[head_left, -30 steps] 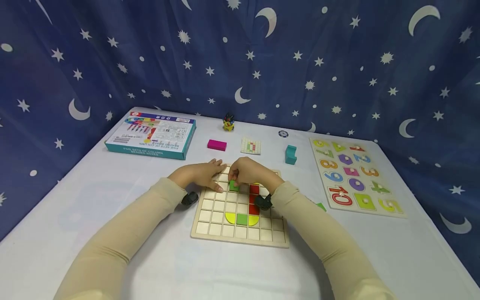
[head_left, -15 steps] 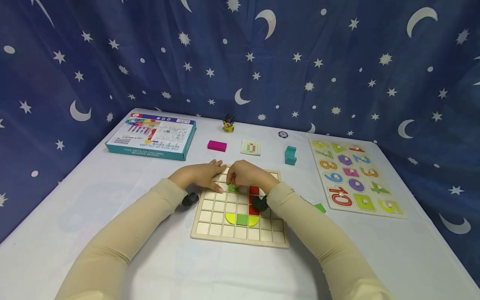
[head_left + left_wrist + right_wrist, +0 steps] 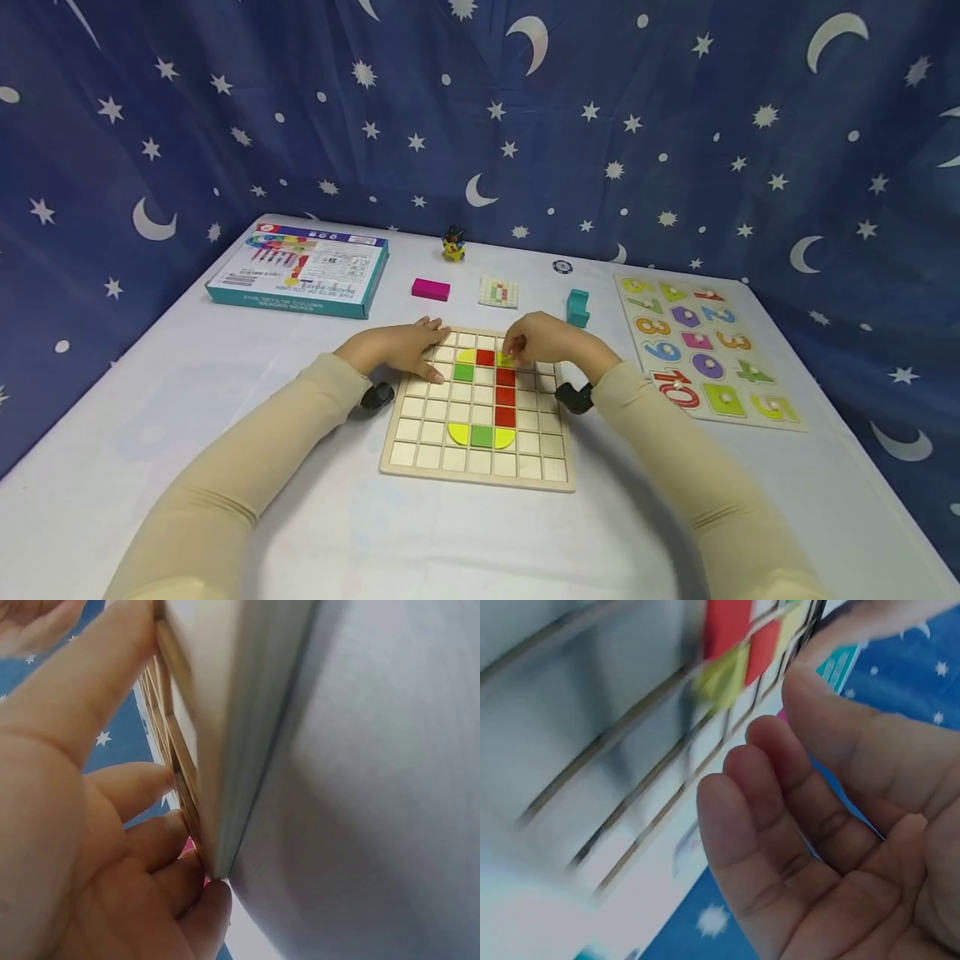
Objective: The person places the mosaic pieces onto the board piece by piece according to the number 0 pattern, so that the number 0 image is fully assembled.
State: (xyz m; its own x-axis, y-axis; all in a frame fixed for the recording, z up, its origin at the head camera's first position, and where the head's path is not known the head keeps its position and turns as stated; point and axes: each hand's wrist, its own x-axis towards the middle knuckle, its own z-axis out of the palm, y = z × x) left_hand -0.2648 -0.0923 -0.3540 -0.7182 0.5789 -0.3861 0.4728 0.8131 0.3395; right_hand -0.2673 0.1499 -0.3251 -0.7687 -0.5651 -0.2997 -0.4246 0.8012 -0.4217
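Observation:
A wooden grid board (image 3: 480, 481) lies on the table. My left hand (image 3: 397, 346) rests on its upper-left edge, fingers spread. In the left wrist view, fingertips (image 3: 176, 829) touch the board's rim. My right hand (image 3: 551, 340) hovers at the upper right, fingers loosely bent, beside a yellow quarter-round piece (image 3: 506, 361). The right wrist view shows nothing between its fingers, apart from that piece. Left of it sit a red square (image 3: 485, 358), another yellow piece (image 3: 466, 356) and a green square (image 3: 463, 372). Red squares (image 3: 506, 397) run down a column.
Behind the board are a magenta block (image 3: 431, 289), a small pattern card (image 3: 498, 292) and a teal block (image 3: 577, 308). A flat box (image 3: 300, 271) lies back left. A number puzzle board (image 3: 705, 354) lies right. A small figurine (image 3: 453, 245) and a round chip (image 3: 562, 267) stand farther back.
My right hand has moved right, away from the green square to the yellow piece, uncovering the top row. The left hand has stayed in place.

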